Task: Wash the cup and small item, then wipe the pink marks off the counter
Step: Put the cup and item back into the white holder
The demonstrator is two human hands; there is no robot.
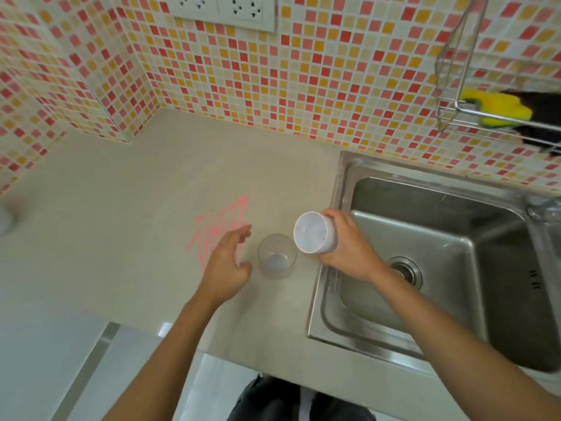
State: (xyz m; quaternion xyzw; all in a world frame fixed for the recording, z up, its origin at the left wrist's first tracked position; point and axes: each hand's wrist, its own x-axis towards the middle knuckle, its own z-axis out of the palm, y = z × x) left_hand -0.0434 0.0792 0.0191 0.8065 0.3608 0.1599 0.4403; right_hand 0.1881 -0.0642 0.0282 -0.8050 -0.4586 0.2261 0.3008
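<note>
A clear glass cup [277, 256] stands upright on the beige counter [121, 238], just left of the sink. My left hand [226, 262] hovers beside it on the left, fingers apart, not touching. My right hand [349, 244] holds a small white cup-shaped item [312, 232] tipped on its side, its round end facing me, above the counter at the sink's left rim. Pink scribbled marks [218, 226] lie on the counter, partly hidden under my left hand.
A steel sink [425, 344] with a drain [405, 270] fills the right side. A faucet [546, 214] shows at the right edge. A wire rack [455, 117] on the tiled wall holds a yellow sponge [494, 109] and something black. Wall sockets [224, 7] are above.
</note>
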